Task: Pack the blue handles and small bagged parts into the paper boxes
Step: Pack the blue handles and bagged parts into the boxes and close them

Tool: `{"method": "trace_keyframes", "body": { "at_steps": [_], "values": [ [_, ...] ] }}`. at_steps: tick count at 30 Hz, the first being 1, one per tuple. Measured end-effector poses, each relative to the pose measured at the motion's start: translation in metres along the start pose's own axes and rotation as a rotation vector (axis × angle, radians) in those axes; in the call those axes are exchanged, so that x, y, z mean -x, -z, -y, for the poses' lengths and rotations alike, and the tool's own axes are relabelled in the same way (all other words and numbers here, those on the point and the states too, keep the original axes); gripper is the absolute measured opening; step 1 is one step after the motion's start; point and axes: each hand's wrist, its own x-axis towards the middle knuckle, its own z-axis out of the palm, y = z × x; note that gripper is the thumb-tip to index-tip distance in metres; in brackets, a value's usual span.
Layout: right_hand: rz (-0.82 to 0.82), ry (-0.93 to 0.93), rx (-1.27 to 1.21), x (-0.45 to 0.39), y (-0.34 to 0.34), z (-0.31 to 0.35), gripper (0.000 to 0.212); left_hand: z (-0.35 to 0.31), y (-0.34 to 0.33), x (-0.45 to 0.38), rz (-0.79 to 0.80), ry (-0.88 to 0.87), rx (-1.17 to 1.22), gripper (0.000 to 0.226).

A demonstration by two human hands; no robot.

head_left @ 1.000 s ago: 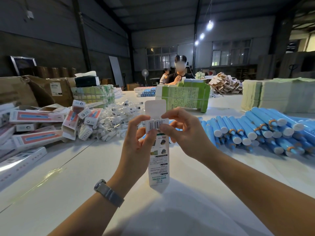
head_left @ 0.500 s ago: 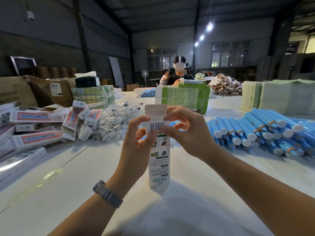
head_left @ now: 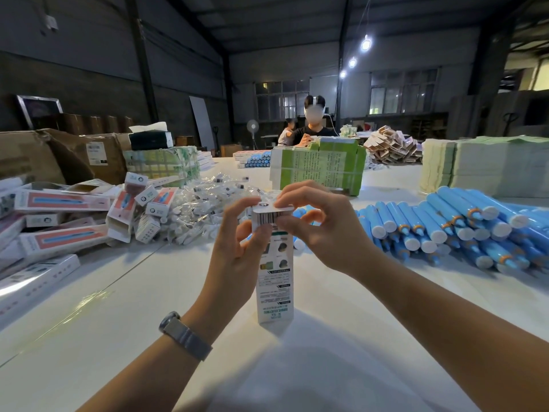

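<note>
A tall white paper box (head_left: 274,275) with printed text and a barcode stands upright on the white table (head_left: 118,316) in front of me. My left hand (head_left: 237,248) grips its upper left side. My right hand (head_left: 320,224) pinches the top flap, which is folded down over the box's top. A pile of blue handles (head_left: 454,230) with white caps lies to the right. A heap of small clear bagged parts (head_left: 205,209) lies at centre left behind my left hand.
Packed and loose printed boxes (head_left: 59,221) are piled at the left, with brown cartons (head_left: 59,156) behind. A green bundle of flat boxes (head_left: 320,168) stands ahead, and pale stacks (head_left: 487,165) at the right. A person (head_left: 312,129) sits at the table's far end.
The top flap stood upright a second ago; my right hand has folded it down over the box's top. The box and my left hand stayed in place.
</note>
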Motion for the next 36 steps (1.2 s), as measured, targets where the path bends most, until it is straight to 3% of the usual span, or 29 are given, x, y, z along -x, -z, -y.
{"method": "trace_keyframes", "body": {
  "at_steps": [7,11,13,15,18,29,36],
  "values": [
    [0.006,-0.012,-0.073,0.000,0.000,-0.002,0.019,0.000,0.001,0.000,-0.020,0.028,0.045,0.023],
    [-0.006,-0.044,-0.167,0.000,-0.001,-0.001,0.005,-0.001,0.002,0.000,-0.005,0.045,0.045,0.025],
    [-0.025,-0.055,-0.194,0.000,-0.002,0.002,0.011,-0.001,0.003,-0.001,0.004,0.041,0.031,0.025],
    [-0.030,-0.054,-0.173,0.000,-0.003,0.004,0.004,-0.001,0.003,-0.001,0.012,0.026,0.020,0.023],
    [-0.037,-0.045,-0.114,0.001,-0.004,0.005,0.013,-0.001,0.003,-0.001,0.009,0.029,0.025,0.024],
    [-0.054,-0.025,-0.020,0.002,-0.008,0.009,0.013,-0.007,-0.001,-0.003,-0.052,0.070,0.152,0.012],
    [-0.084,0.008,0.065,-0.001,-0.010,0.009,0.009,-0.002,-0.003,-0.001,-0.058,-0.008,0.023,0.007]
  ]
}}
